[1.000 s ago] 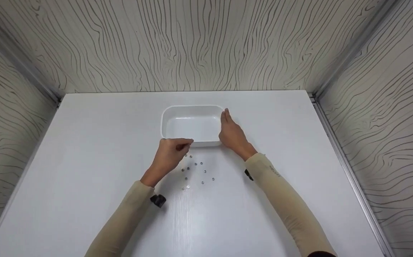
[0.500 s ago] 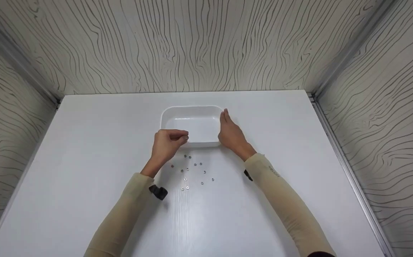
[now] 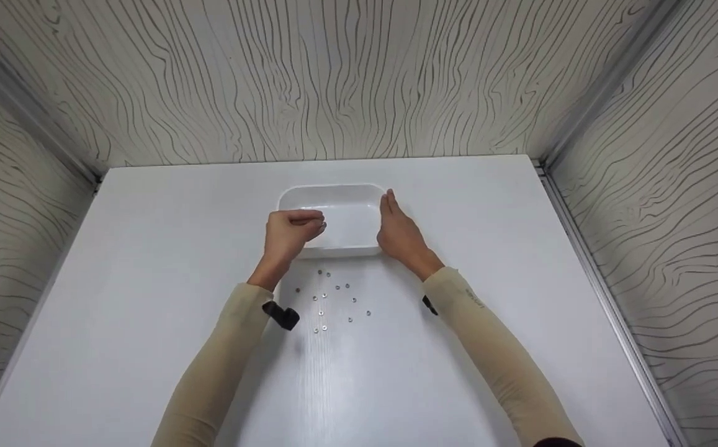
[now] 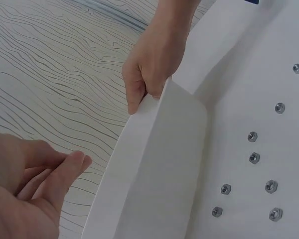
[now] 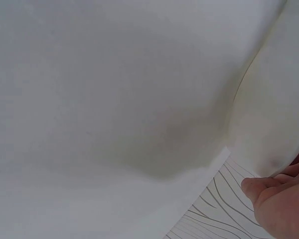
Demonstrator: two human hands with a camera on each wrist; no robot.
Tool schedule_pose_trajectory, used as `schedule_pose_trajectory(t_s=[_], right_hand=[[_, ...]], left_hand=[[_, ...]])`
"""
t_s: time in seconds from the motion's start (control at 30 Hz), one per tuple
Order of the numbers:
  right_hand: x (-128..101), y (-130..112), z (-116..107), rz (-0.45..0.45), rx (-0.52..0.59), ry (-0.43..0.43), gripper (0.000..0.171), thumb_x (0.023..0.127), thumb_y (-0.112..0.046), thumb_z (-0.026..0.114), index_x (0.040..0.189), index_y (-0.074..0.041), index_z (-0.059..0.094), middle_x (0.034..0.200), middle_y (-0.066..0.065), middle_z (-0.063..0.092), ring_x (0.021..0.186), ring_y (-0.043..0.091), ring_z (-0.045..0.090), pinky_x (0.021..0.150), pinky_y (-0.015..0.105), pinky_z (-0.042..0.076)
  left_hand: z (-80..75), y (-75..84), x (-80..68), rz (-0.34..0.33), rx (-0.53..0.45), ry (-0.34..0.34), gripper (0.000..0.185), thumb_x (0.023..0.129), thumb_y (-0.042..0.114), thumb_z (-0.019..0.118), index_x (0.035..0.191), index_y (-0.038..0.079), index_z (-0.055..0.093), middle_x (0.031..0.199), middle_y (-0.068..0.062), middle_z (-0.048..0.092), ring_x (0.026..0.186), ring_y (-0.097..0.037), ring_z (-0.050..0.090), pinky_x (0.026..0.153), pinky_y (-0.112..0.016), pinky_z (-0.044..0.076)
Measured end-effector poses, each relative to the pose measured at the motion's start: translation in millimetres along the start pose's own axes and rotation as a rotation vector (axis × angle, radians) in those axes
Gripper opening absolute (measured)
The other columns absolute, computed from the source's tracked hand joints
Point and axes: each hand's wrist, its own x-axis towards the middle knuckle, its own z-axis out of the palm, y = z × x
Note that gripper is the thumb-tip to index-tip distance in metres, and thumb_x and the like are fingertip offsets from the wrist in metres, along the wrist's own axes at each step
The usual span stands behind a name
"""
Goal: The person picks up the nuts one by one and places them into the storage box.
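White tray sits mid-table, far side of the nuts. Looks like light, stiff plastic with a slick rim; likely slides easily, best held by the side walls. Right hand flat against its right wall, fingers straight. Left hand over the near-left corner, fingertips pinched together; can't tell if a nut is in them. Small steel nuts scattered loose just in front: tiny, hard, probably need fingertip pinches. White table smooth; wood-grain walls on three sides.

Nuts on table, just before tray, between both forearms.
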Motion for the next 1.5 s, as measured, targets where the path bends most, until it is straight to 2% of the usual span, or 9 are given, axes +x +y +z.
schedule_pose_trajectory(t_s=[0.13, 0.3, 0.43, 0.57, 0.9, 1.13, 1.37, 1.5], right_hand=[[-0.1, -0.3, 0.9, -0.002, 0.000, 0.005, 0.063, 0.106, -0.003, 0.039, 0.164, 0.007, 0.017, 0.176, 0.023, 0.012, 0.162, 0.035, 0.026, 0.132, 0.044, 0.030], [-0.3, -0.3, 0.2, -0.004, 0.007, 0.000, 0.063, 0.105, -0.003, 0.040, 0.164, 0.008, 0.018, 0.176, 0.024, 0.012, 0.161, 0.035, 0.027, 0.131, 0.044, 0.034], [-0.3, 0.0, 0.5, 0.000, 0.007, -0.006, 0.064, 0.106, -0.003, 0.041, 0.164, 0.007, 0.017, 0.176, 0.023, 0.011, 0.161, 0.035, 0.028, 0.130, 0.044, 0.035], [-0.7, 0.2, 1.1, 0.005, 0.012, 0.002, 0.064, 0.106, -0.003, 0.041, 0.164, 0.007, 0.017, 0.176, 0.024, 0.012, 0.161, 0.035, 0.028, 0.130, 0.044, 0.034], [-0.8, -0.4, 1.2, 0.007, 0.023, -0.006, 0.063, 0.107, -0.004, 0.040, 0.164, 0.007, 0.016, 0.176, 0.023, 0.012, 0.162, 0.035, 0.025, 0.132, 0.044, 0.032], [-1.1, -2.4, 0.2, 0.012, 0.020, -0.018, 0.062, 0.108, -0.005, 0.038, 0.165, 0.006, 0.015, 0.176, 0.023, 0.010, 0.163, 0.034, 0.022, 0.133, 0.043, 0.028], [-0.3, -1.1, -0.3, -0.004, 0.008, -0.013, 0.062, 0.106, -0.003, 0.039, 0.163, 0.010, 0.018, 0.175, 0.026, 0.011, 0.161, 0.036, 0.027, 0.131, 0.044, 0.033], [0.7, -0.5, 0.0, 0.009, 0.012, -0.018, 0.063, 0.105, -0.003, 0.039, 0.164, 0.008, 0.017, 0.176, 0.025, 0.010, 0.161, 0.036, 0.026, 0.131, 0.044, 0.031]], left_hand=[[4.1, 3.4, 7.2, -0.016, -0.018, 0.032, 0.023, 0.093, 0.000, 0.072, 0.115, -0.007, 0.076, 0.114, -0.025, 0.078, 0.103, -0.026, 0.080, 0.087, -0.022, 0.065], [9.5, 5.6, 19.0, -0.055, -0.111, 0.052, 0.027, 0.094, -0.005, 0.072, 0.119, -0.014, 0.072, 0.119, -0.032, 0.074, 0.105, -0.028, 0.080, 0.088, -0.024, 0.065], [12.4, 3.4, 27.8, -0.077, -0.166, 0.077, 0.027, 0.093, -0.007, 0.072, 0.118, -0.014, 0.072, 0.121, -0.033, 0.073, 0.106, -0.029, 0.079, 0.088, -0.025, 0.065], [14.1, -0.6, 33.6, -0.090, -0.166, 0.085, 0.027, 0.093, -0.007, 0.072, 0.119, -0.014, 0.072, 0.122, -0.031, 0.073, 0.108, -0.029, 0.079, 0.089, -0.024, 0.065], [15.7, -4.8, 36.9, -0.091, -0.064, 0.103, 0.028, 0.095, -0.006, 0.068, 0.122, -0.010, 0.072, 0.124, -0.029, 0.074, 0.115, -0.033, 0.076, 0.088, -0.023, 0.065], [15.1, -3.5, 36.9, -0.081, 0.011, 0.121, 0.029, 0.095, -0.004, 0.069, 0.124, -0.005, 0.073, 0.126, -0.023, 0.075, 0.117, -0.030, 0.076, 0.092, -0.023, 0.064], [13.7, -4.5, 33.6, -0.023, 0.063, 0.089, 0.027, 0.095, -0.002, 0.068, 0.121, -0.003, 0.074, 0.121, -0.020, 0.077, 0.115, -0.028, 0.077, 0.091, -0.022, 0.064], [12.1, -4.6, 30.0, 0.002, 0.111, 0.063, 0.026, 0.096, 0.000, 0.067, 0.122, -0.001, 0.074, 0.121, -0.019, 0.076, 0.113, -0.027, 0.077, 0.089, -0.021, 0.064]])
